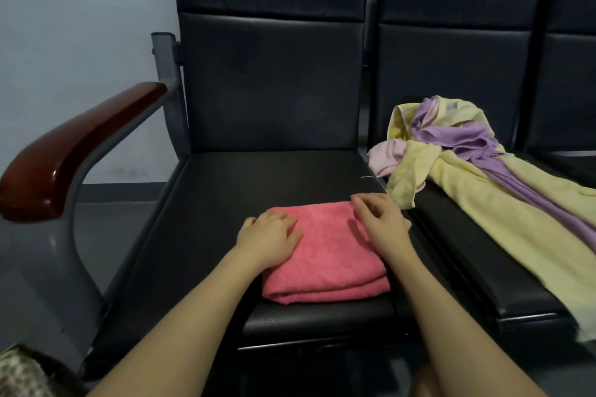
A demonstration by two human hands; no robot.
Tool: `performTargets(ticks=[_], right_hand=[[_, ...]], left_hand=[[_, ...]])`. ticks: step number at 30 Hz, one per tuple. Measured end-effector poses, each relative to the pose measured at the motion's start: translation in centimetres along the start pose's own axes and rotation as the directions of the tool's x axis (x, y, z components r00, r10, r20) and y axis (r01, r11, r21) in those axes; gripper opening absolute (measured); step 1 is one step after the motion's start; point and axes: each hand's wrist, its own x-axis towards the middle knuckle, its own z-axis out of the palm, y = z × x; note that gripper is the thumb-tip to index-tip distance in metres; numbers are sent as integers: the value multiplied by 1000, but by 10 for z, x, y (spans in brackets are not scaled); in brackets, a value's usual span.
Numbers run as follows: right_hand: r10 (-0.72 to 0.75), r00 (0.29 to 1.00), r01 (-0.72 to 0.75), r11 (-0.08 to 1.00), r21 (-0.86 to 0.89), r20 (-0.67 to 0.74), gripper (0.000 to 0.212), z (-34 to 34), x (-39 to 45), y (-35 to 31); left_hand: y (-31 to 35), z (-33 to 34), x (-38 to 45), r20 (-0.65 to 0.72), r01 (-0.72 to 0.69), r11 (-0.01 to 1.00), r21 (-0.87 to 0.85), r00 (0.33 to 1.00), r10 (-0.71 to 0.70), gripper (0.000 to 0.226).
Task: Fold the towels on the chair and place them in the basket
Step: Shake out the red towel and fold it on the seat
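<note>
- The left hand [269, 237] lies flat, palm down, on the left part of a folded coral-pink terry towel [322, 255], with its fingers straight, slightly spread and pointing away from the person.
- The right hand [380, 222] rests on the right far part of the same towel; its fingers are loosely bent, the tips touching the cloth near the far right corner, and they grip nothing.
- The pink towel lies under and between both hands as a thick rectangle of several layers, its stacked edges showing on the side nearest the person.
- Beneath the hands and the towel is the black padded leather-like seat of the chair [258, 184], the towel sitting towards its front edge.
- To the right of the right hand, on the neighbouring black seat [483, 261], lies a crumpled heap of unfolded towels: a pale yellow towel [503, 203] that trails off the front edge, a lilac towel [477, 138] twisted across it, and a light pink towel [387, 155] at the heap's left side.
- Well to the left of the left hand, a glossy reddish-brown wooden armrest [74, 151] sits on a grey metal frame [77, 251].
- Beyond the hands rises the chair's black backrest [274, 74], and left of it a pale wall [80, 26].
</note>
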Motion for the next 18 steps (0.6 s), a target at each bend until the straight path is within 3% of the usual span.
performTargets(ticks=[2,4,6,10,14,18], right_hand=[[-23,988,48,987,-157,154,22,0,2,0],[68,947,95,875,-474,315,40,3,-1,2],[137,918,121,797,-592,372,49,6,-2,3],[124,926,142,761,-633,356,47,9,-4,-1],[-85,966,214,792,-572,243,36,4,-13,-11],[-315,898,427,788,-443,306,28,5,-33,-21]], left_hand=[[-3,2,3,42,1,1000,-6,999,-1,52],[-6,5,6,60,13,1000,-20,998,-12,53],[-7,8,8,45,21,999,-44,999,-19,53],[-7,4,0,-58,-11,996,-86,998,6,52],[-5,-10,-20,-131,-138,988,-64,983,128,50],[1,-10,-44,-118,-202,978,56,971,208,54]])
